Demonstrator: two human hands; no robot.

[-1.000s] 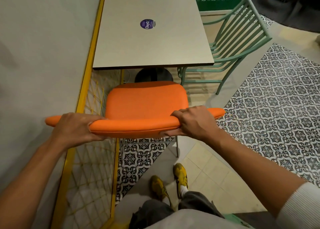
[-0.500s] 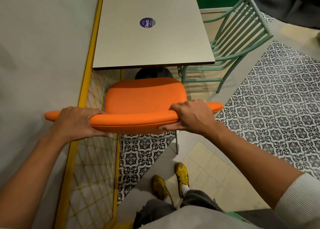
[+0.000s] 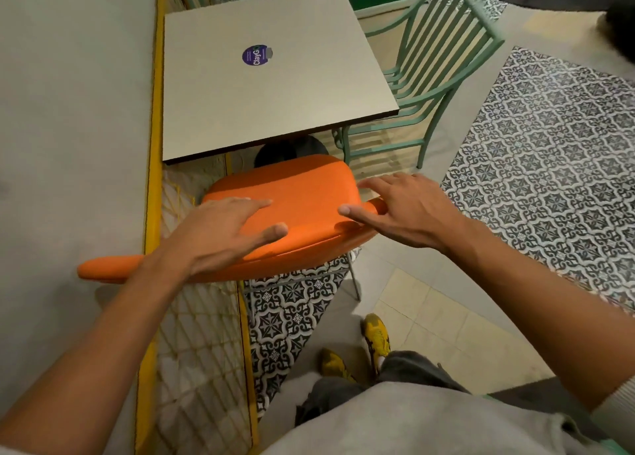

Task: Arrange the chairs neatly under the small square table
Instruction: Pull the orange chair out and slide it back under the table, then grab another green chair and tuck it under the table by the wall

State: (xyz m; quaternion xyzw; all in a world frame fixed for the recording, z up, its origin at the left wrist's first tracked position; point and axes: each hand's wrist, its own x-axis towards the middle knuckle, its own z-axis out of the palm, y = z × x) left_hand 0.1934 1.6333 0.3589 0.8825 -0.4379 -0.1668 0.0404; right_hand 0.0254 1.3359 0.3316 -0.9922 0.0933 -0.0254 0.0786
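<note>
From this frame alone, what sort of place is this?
Probably a café or small eatery: a small square table bearing a round branded sticker, mismatched orange chair and green metal chair, and patterned floor tiles.

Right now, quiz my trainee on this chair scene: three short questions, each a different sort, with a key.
1. True or false: both hands grip the orange chair backrest tightly.
2. Multiple choice: the green chair stands at which side of the table? A) by the wall B) at the right side C) on top of it
3. Fill in: the sticker on the table is ____ in colour.

Key:
1. False. The left hand and right hand are open, fingers spread, over the backrest.
2. B
3. Purple
</note>
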